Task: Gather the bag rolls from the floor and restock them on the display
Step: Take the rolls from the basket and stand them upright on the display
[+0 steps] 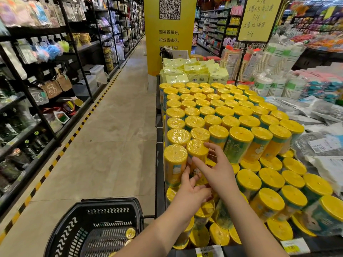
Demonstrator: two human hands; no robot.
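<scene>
Bag roll (197, 149) upright at display (160, 173) near-left corner. Left hand (192, 191) fingers straight, pressing its lower side. Right hand (219, 173) fingers spread, touching its top rim.

Bag rolls (241, 134): tops bright yellow under glossy film; sides banded teal-green and yellow, with a white cartoon print.
Basket (109, 203): black, walls patterned with rows of wavy slots that read pale.
Floor (115, 127): beige tile, faint marbling.
Stripe (64, 148) on floor: alternating yellow and black blocks.
Pillar (168, 52): deep yellow, black characters.
QR code (169, 7): black on white.
Sign (258, 19): pale yellow, black handwriting, black frame.
Packets (196, 71): pale lemon yellow.
Cups (295, 88): white with green bands.
Price tag (206, 253): white and yellow.
</scene>
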